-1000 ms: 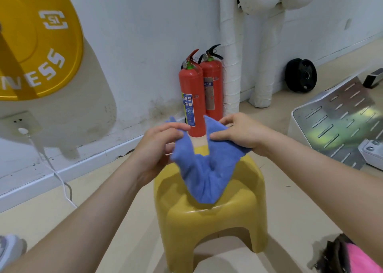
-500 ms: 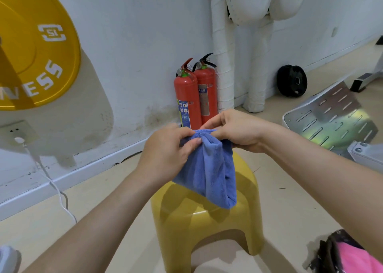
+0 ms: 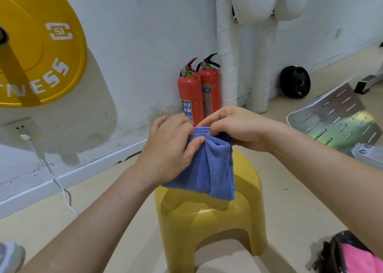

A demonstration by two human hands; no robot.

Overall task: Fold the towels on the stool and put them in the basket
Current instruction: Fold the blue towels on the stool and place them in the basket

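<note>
both hands meet above the stool (image 3: 211, 223) and hold one blue towel (image 3: 215, 169) between them. the left hand (image 3: 172, 148) pinches the towel's top edge, thumb pressed on the near side of the cloth and fingers curled behind it. the right hand (image 3: 234, 125) grips the same edge just beside it, fingers bent over the hem; the two hands are nearly touching. the towel hangs doubled from that edge, with a soft vertical crease down its middle, and its lower edge drops to the level of the stool's seat; whether it touches the seat cannot be told.

the yellow stool stands on the floor (image 3: 300, 200) near the wall. behind it two red extinguishers (image 3: 190, 94) stand side by side against the wall, next to white wrapped pipes (image 3: 228, 65). a large yellow weight (image 3: 41, 44) fills the upper left, with a socket (image 3: 22, 127) and a white cable (image 3: 58, 181) below it. a black weight (image 3: 295, 82) leans on the wall at right, near a slotted metal plate (image 3: 335, 115). at the lower right corner sits a dark basket (image 3: 325, 254) with pink cloth (image 3: 358, 260) in it.
</note>
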